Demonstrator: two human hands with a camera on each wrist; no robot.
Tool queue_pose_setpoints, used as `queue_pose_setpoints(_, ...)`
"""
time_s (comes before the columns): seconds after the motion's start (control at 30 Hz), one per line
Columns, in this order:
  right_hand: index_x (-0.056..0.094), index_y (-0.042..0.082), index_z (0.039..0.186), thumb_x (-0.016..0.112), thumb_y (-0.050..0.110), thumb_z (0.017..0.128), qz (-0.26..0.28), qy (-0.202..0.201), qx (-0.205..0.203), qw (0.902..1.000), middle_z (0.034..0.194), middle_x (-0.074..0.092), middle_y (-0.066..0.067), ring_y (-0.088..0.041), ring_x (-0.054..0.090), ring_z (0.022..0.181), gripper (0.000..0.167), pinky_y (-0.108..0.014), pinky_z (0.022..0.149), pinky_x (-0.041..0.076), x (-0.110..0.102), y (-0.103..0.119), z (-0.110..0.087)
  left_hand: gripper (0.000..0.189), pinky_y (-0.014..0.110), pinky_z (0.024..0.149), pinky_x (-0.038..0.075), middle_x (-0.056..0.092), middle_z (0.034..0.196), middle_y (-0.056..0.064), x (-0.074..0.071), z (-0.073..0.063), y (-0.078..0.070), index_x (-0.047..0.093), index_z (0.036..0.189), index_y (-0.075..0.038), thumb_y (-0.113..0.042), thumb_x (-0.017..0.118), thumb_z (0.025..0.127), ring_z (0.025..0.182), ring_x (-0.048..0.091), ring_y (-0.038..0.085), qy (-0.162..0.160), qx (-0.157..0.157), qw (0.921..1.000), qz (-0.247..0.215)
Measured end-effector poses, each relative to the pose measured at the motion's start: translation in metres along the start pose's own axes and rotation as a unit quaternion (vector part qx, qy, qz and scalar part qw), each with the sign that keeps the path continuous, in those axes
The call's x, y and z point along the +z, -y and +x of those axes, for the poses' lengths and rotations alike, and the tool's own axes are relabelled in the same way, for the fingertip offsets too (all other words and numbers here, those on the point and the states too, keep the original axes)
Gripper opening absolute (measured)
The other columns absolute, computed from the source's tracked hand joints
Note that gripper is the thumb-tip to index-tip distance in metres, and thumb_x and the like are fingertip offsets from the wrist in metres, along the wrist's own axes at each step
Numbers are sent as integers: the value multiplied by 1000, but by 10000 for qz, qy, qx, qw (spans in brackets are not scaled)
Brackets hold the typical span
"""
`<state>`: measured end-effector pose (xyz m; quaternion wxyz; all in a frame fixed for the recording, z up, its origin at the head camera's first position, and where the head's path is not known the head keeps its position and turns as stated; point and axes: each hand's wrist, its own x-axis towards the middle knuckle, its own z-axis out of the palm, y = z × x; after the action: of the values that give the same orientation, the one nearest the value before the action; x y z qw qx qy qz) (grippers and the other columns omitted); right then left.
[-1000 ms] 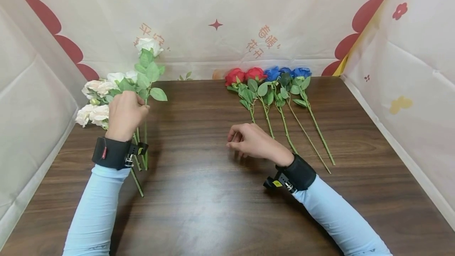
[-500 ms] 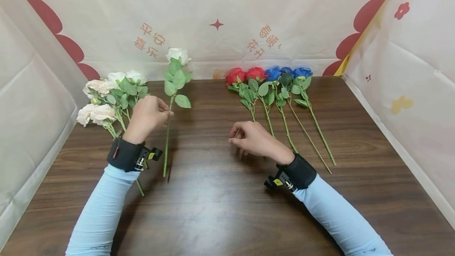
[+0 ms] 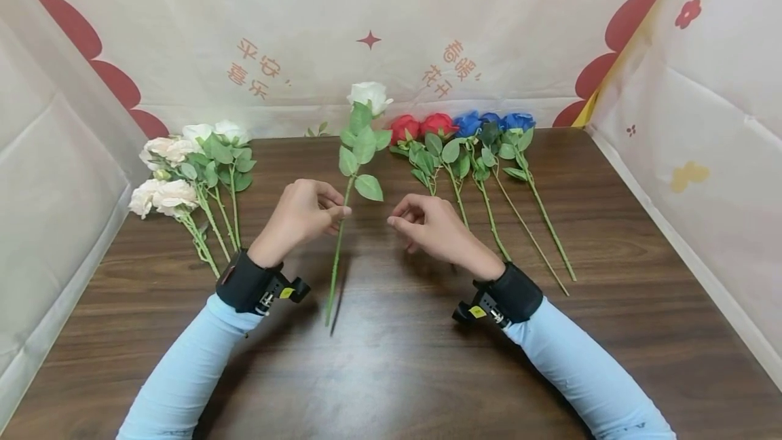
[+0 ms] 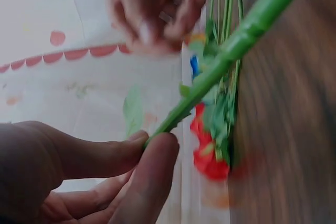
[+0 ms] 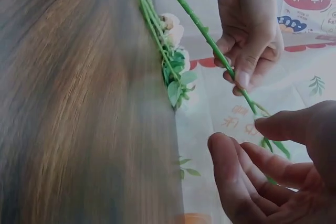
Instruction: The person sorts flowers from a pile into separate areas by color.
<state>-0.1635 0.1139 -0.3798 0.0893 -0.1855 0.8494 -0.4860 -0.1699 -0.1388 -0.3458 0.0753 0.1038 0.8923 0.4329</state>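
My left hand (image 3: pixel 305 216) pinches the green stem of a white rose (image 3: pixel 369 96) between thumb and fingertips. The rose stands nearly upright, bloom at the top and leaves below it, with its stem end low over the table. In the left wrist view the thumb and forefinger meet on the stem (image 4: pixel 226 56). My right hand (image 3: pixel 436 229) hovers to the right of the rose, fingers loosely bent and thumb apart from them. Nothing is between those fingers (image 5: pixel 226 161) in the right wrist view, where the held stem passes behind them.
White and cream flowers (image 3: pixel 177 195) lie in a bunch at the left of the wooden table (image 3: pixel 391 372). Red roses (image 3: pixel 438 124) and blue roses (image 3: pixel 518 121) lie side by side at the back right, stems toward me. A printed cloth (image 3: pixel 318 19) walls the back and sides.
My left hand has carried the white rose from the flowers on the left to the middle of the table. The right hand has stayed almost in place.
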Motion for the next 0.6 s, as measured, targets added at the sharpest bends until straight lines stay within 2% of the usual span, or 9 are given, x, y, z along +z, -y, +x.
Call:
queue_pose_setpoints(0.17, 66, 0, 104, 65, 20, 103, 560, -88, -30, 9984, 89, 73, -29, -22, 73, 63, 20, -52, 66, 64, 2, 2, 0, 16, 47, 70, 65, 78, 95, 19, 17, -6, -11, 74, 104, -2, -13, 76, 94, 68, 77, 30, 132, 206, 9989, -394)
queue_pose_setpoints(0.3, 65, -2, 107, 63, 23, 104, 891, -10, -21, 9960, 92, 71, -33, -23, 74, 65, 25, -56, 69, 64, 5, 6, -1, 14, 47, 68, 65, 78, 92, 19, 28, -11, -15, 74, 103, -1, -10, 76, 94, 65, 76, 24, 105, 418, 9967, -690)
queue_pose_setpoints(0.4, 66, -1, 111, 61, 23, 105, 1141, 62, -76, 9934, 93, 70, -33, -24, 75, 68, 25, -55, 70, 64, 9, 8, -2, 13, 47, 67, 65, 78, 92, 21, 35, -14, -16, 74, 103, -1, -9, 76, 94, 63, 75, 20, 76, 600, 9943, -880)
queue_pose_setpoints(0.6, 66, -2, 107, 58, 20, 107, 1502, 21, -282, 9883, 90, 71, -32, -22, 74, 68, 24, -51, 69, 65, 12, 11, -5, 12, 46, 66, 65, 78, 90, 18, 45, -18, -19, 75, 103, -2, -7, 77, 92, 65, 76, 19, 106, 899, 9901, -1075)
